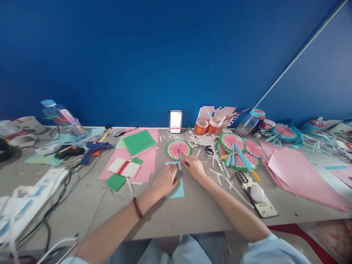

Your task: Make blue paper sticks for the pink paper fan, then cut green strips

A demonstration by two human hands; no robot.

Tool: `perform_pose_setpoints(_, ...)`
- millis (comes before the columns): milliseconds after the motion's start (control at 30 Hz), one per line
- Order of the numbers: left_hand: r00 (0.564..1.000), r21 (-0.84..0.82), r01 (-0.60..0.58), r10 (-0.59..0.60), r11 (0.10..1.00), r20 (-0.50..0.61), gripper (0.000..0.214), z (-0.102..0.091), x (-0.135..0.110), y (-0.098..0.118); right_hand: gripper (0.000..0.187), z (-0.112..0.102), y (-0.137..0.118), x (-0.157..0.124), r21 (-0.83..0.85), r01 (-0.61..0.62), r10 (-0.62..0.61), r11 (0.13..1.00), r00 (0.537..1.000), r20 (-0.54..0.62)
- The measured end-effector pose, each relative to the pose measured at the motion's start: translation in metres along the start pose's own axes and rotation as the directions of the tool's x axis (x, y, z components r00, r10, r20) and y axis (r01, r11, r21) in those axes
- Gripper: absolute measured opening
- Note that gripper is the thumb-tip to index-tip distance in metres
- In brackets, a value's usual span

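Note:
A light-blue sheet of paper lies on the grey table in front of me. My left hand rests flat across its upper part, fingers stretched out. At the sheet's upper right edge, my right hand has its fingertips closed together on the paper. Just beyond both hands sits a round pleated paper fan, pink with a green rim and a wedge-shaped gap at its lower side. The fingertips of my right hand are close to that fan.
To the left are green paper, pink sheets, a blue glue gun and a power strip. On the right lie finished fans, scissors, paper strips, a phone and pink paper. Paper cups stand behind.

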State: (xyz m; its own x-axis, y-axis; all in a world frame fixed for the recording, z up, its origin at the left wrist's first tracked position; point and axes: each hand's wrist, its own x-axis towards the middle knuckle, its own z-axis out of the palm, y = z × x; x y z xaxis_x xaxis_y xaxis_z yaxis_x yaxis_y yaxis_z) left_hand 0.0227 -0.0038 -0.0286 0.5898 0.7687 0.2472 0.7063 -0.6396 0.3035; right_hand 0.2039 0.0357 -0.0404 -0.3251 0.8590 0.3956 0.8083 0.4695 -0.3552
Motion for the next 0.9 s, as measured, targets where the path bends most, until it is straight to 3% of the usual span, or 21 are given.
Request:
perform_pose_setpoints(267, 0.999, 0.019, -0.030, 0.031, 0.999, -0.022, 0.035, -0.001, 0.000, -0.003, 0.018, 0.004, -0.003, 0.007, -0.076, -0.012, 0.010, 0.997, 1.000, -0.017)
perform_pose_setpoints(733, 0.998, 0.016, -0.033, 0.034, 0.999, -0.046, 0.036, 0.005, 0.000, -0.003, 0.024, 0.002, -0.010, 0.003, -0.209, 0.085, -0.082, 0.974, 0.996, 0.022)
perform_pose_setpoints(900, 0.999, 0.005, -0.023, 0.023, 1.000, -0.028, 0.037, 0.004, 0.000, -0.001, 0.021, 0.001, -0.011, 0.001, -0.207, 0.055, -0.048, 0.977, 0.998, 0.038)
